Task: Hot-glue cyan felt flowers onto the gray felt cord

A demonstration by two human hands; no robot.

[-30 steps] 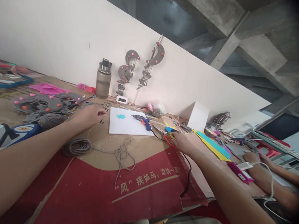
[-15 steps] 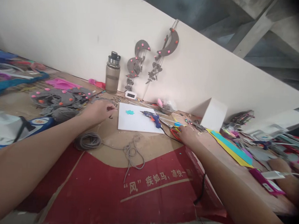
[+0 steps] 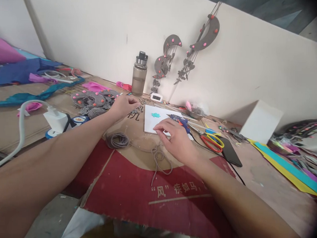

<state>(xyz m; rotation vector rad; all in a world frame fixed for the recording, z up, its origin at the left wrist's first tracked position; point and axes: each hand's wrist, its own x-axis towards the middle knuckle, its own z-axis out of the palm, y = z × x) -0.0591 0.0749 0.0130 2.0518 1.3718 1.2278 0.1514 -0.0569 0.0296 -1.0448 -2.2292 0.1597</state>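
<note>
My left hand (image 3: 124, 108) hovers left of a white board (image 3: 149, 124), its thumb and fingertips pinched together; whatever they hold is too small to make out. Over the board's front edge is my right hand (image 3: 175, 135), fingers loosely bent and apart, with nothing visible in them. A small turquoise cutout (image 3: 156, 115) lies on the board. Just behind my right hand rests a blue glue gun (image 3: 183, 121). Scissors (image 3: 212, 141) with red and yellow handles lie to its right. A coil of grey cord (image 3: 118, 141) sits in front, its loose end (image 3: 159, 157) tangled nearer me.
A water bottle (image 3: 139, 75) and small digital clock (image 3: 156, 97) stand by the wall. Grey felt crescents (image 3: 209, 35) hang there. Decorated grey felt pieces (image 3: 88, 99) and a white charger (image 3: 55, 120) lie left; a black phone (image 3: 228, 152) and coloured strips (image 3: 289, 167) right.
My right hand has left the scissors and moved left to the board's front edge. My left hand stays pinched beside the board. The view has swung left.
</note>
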